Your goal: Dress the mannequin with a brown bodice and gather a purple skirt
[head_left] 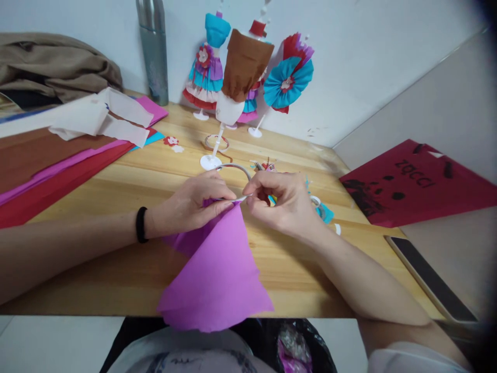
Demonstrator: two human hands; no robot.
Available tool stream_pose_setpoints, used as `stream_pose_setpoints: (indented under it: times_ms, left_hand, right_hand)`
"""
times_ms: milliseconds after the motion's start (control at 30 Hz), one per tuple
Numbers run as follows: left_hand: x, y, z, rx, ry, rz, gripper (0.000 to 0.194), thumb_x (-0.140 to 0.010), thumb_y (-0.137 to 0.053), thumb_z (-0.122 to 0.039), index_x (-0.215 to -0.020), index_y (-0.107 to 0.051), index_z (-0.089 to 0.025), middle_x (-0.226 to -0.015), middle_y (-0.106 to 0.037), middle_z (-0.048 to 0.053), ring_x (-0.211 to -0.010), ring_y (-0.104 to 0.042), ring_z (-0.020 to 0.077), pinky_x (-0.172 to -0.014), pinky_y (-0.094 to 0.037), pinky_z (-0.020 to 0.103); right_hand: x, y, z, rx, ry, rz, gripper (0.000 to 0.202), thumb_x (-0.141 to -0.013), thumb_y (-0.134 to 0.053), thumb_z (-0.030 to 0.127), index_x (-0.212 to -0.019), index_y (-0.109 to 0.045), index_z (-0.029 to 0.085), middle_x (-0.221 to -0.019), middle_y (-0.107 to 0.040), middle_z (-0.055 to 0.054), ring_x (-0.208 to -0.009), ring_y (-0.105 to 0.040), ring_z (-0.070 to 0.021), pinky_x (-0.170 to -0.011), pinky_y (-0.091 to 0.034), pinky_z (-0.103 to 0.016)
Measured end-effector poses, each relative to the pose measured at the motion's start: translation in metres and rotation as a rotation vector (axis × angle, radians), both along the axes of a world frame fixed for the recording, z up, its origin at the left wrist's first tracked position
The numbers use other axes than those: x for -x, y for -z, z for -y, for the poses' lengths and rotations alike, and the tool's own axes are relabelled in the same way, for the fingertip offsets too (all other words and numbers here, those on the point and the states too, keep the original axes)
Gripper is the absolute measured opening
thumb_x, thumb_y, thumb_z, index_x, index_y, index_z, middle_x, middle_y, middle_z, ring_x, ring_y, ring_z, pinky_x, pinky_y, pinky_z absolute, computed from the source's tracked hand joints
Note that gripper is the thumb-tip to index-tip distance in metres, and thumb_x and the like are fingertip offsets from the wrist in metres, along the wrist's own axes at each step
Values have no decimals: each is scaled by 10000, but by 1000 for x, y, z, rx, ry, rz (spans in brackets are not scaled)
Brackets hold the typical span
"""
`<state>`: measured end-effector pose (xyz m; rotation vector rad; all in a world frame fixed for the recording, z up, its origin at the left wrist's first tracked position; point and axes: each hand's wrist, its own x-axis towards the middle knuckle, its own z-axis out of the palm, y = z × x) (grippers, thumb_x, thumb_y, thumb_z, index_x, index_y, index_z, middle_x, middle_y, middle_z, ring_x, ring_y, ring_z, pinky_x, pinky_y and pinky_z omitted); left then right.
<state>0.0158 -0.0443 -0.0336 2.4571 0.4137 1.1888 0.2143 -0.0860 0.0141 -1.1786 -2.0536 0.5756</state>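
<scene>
A sheet of purple crepe paper [217, 274] hangs in folds over the table's front edge, its top gathered to a narrow point. My left hand [190, 202] pinches that gathered top between thumb and fingers, palm down. Right beside it, my right hand [281, 199] is closed in a pinch on a thin whitish strip at the tip of the gather. A pale strip [235, 166] arches up in a loop behind both hands. Whether it is tape or wire cannot be made out.
A small dress form [248, 62] with brown paper stands behind my hands, other decorated forms near it. Colored paper sheets [58, 160] and a bottle [153, 57] are at left. Scissors and scraps lie behind my right hand. A red bag [419, 186] and a phone [430, 277] are at right.
</scene>
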Motion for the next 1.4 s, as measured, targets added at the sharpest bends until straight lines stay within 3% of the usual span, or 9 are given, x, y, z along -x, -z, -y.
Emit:
stream_pose_setpoints:
  times_ms: [267, 467, 667, 900, 1133, 1400]
  left_hand:
    - [0, 3, 0, 59, 11, 33, 143, -949, -548, -210, -876, -670, -197, -718, -611, -7, -723, -569, 126, -698, -462, 271]
    - [1, 3, -1, 81, -32, 57, 165, -933, -547, -167, -815, -661, -182, -670, -599, -19, -681, -531, 112, -678, -436, 257]
    - [1, -1, 1, 13, -139, 56, 222, -913, -557, -143, -698, -603, -181, -590, -534, -24, -677, -500, 133, -625, -403, 264]
    - [5, -3, 1, -255, -171, -35, 213, -912, -526, -111, -721, -586, -182, -654, -569, 3, -688, -492, 151, -672, -428, 297]
    - [6, -3, 6, -556, -255, -196, 275, -933, -459, -100, -692, -558, -188, -649, -579, 10, -653, -442, 171, -712, -408, 326]
    - [5, -8, 10, -667, -267, -344, 368, -940, -433, -93, -592, -502, -191, -591, -499, 0, -601, -395, 156, -679, -368, 318]
  right_hand:
    - [-1, 8, -5, 51, 17, -93, 111, -685, -521, 118, -710, -607, 183, -572, -534, 30, -495, -452, -100, -480, -340, -248]
    - [-2, 8, -4, 130, 38, -209, 226, -713, -572, 161, -929, -538, 217, -624, -558, 52, -534, -531, -123, -483, -386, -242]
    - [-2, 10, -2, 12, 101, -78, 126, -731, -608, 176, -715, -493, 223, -587, -524, 46, -489, -464, -99, -466, -363, -249]
    - [3, 17, -1, 91, 120, -148, 25, -754, -592, 199, -739, -610, 207, -648, -625, 5, -512, -525, -120, -474, -407, -267]
    - [11, 24, -2, 218, 160, -320, 29, -684, -631, 195, -703, -611, 202, -621, -628, 18, -456, -503, -97, -447, -432, -249]
    - [13, 29, -3, 237, 187, -276, 17, -650, -587, 193, -633, -589, 192, -555, -589, 28, -445, -486, -85, -433, -386, -225]
